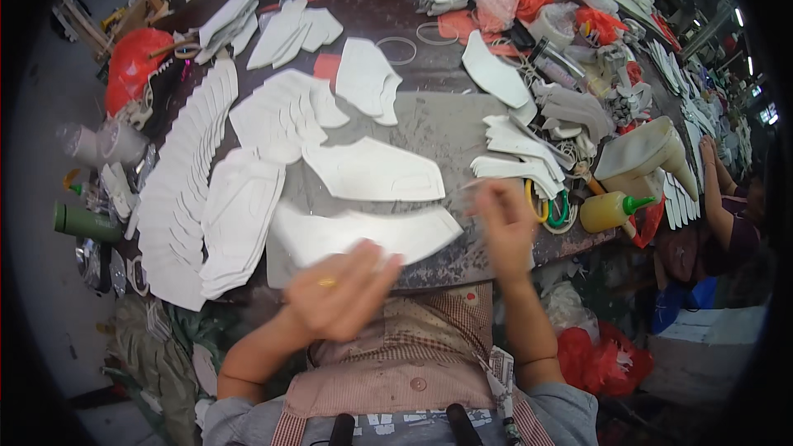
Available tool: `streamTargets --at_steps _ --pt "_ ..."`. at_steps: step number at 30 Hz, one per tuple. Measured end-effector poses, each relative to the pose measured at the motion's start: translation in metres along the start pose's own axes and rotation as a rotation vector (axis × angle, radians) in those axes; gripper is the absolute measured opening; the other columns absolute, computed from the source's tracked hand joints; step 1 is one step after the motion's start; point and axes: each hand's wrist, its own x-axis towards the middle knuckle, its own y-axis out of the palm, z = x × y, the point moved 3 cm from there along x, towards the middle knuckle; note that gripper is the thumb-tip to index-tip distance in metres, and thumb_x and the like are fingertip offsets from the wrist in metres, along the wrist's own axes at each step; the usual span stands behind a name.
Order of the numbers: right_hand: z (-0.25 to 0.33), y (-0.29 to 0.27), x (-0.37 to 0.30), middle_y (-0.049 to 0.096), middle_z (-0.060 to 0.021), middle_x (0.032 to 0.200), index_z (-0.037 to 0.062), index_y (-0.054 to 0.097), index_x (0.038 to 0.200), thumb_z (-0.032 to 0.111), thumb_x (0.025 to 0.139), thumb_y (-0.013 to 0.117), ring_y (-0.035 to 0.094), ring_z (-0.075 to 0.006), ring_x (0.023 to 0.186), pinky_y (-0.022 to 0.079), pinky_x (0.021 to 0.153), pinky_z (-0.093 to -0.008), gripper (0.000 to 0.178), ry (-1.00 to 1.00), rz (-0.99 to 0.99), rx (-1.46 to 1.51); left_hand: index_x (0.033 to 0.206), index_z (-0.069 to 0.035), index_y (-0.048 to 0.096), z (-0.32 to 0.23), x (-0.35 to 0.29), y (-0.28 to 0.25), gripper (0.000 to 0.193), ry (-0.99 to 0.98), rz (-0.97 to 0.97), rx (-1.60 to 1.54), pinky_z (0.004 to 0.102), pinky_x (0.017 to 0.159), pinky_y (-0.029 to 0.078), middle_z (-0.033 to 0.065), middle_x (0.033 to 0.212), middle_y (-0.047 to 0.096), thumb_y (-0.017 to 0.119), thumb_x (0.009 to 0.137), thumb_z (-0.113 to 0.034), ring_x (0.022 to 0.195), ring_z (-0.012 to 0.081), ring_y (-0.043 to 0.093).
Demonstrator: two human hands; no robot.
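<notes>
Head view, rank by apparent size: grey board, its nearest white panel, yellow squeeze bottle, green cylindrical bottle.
1. Grey board
2. Nearest white panel
3. Yellow squeeze bottle, green cylindrical bottle: too alike to rank

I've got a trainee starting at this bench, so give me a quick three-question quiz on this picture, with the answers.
1. Multiple choice: what colour is the nozzle on the yellow bottle?
A) Red
B) Green
C) Blue

2. True or false: the gold ring is on the left hand.

3. Short answer: which hand is nearer the pile of narrow white pieces?

Key:
1. B
2. True
3. The right hand
</notes>
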Motion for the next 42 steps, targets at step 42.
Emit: streamTargets --at_steps 42 --pt "-0.002 0.077 0.017 0.065 -0.0034 0.066 -0.0032 0.066 0.087 0.014 0.092 0.071 0.051 -0.0038 0.050 0.037 0.044 -0.0206 0.019 0.677 0.724 -0.329 0.134 -0.011 0.055 -0.039 -0.081 0.063 0.073 -0.494 0.344 0.004 0.0362 0.108 0.031 0.0140 0.147 0.052 0.045 0.089 -0.068 0.120 0.0224 0.047"
